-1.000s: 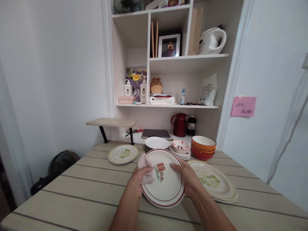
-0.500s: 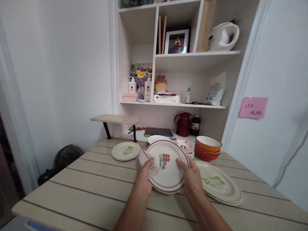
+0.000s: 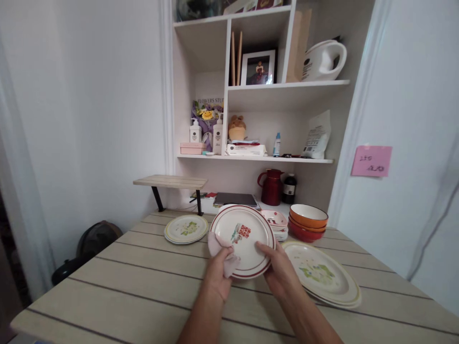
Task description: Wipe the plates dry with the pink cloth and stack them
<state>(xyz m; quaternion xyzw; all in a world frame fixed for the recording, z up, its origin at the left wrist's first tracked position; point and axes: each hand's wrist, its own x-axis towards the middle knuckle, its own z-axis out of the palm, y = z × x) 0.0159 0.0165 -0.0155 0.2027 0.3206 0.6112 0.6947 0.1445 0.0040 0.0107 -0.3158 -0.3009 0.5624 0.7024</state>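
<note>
A white plate [image 3: 251,253] with dark red rim lines and a red-and-green print is tilted up above the table between my two hands. My left hand [image 3: 219,273] is closed, pinching a pale pink cloth [image 3: 217,243] against the plate's lower left edge. On the lower right edge, my right hand [image 3: 278,267] grips the plate, thumb on its face and fingers behind. Just right of that hand lies a stack of large oval plates [image 3: 322,272] with a yellow rim and green print. Round plates [image 3: 186,228] with a similar print sit on the left.
Behind the held plate stand small pink-and-white bowls [image 3: 275,219] and stacked orange and red bowls [image 3: 308,222]. A red jug [image 3: 271,187] and a dark bottle [image 3: 289,188] are at the back. A small raised wooden shelf [image 3: 170,182] stands at the left rear of the slatted table [image 3: 143,291].
The held plate has turned clockwise, tilting its red print, and shifted slightly left. The cloth in my left hand is now lower on the rim. The view has moved a little.
</note>
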